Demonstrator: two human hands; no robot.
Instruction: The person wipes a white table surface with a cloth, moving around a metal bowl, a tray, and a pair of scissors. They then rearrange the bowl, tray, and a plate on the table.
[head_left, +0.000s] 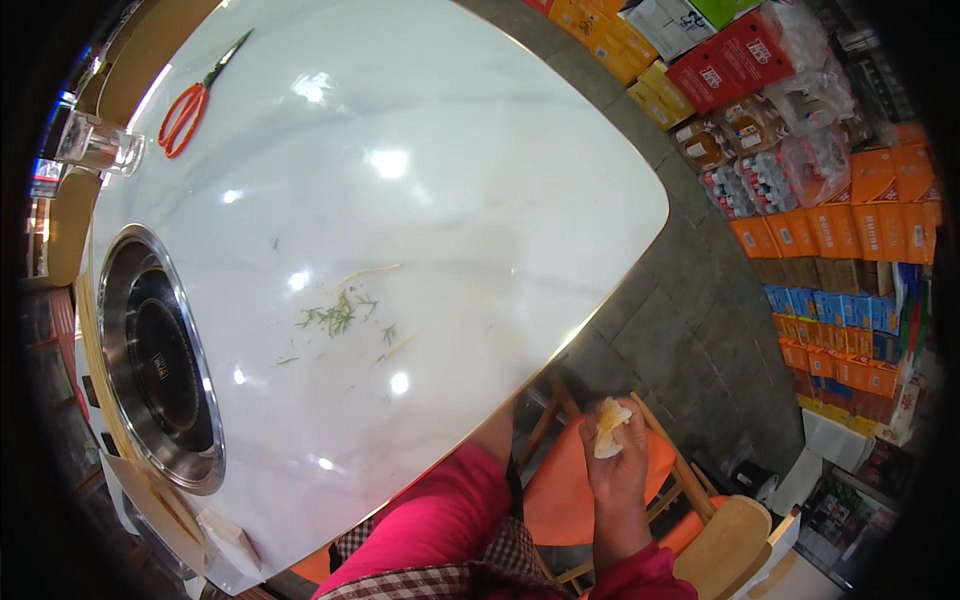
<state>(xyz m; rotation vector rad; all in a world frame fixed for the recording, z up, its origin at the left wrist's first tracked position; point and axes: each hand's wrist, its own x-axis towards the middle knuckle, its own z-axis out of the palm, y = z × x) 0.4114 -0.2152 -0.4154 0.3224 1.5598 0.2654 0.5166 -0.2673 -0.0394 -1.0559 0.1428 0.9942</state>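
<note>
My right hand (621, 465) is raised beyond the table's near edge, over an orange chair seat (559, 491). Its fingers grip a crumpled white tissue (611, 431) with yellowish stains. My left hand is out of view; its pink sleeve (442, 517) and a bit of bare forearm run up to the table edge, which hides the rest. On the glossy white marble-look table (465, 187) lie small green herb bits (337, 316) and a thin pale stalk (367, 271). Scissors with red handles (184, 120) rest at the far left, blades pointing away.
A round cooker (161, 367) with a metal rim is sunk into the table's left side. Near it are a glass mug (105, 142) and a white box (229, 540). Stacked cartons (832, 232) and bottle packs (757, 180) line the right. A wooden chair back (724, 536) stands behind my right arm.
</note>
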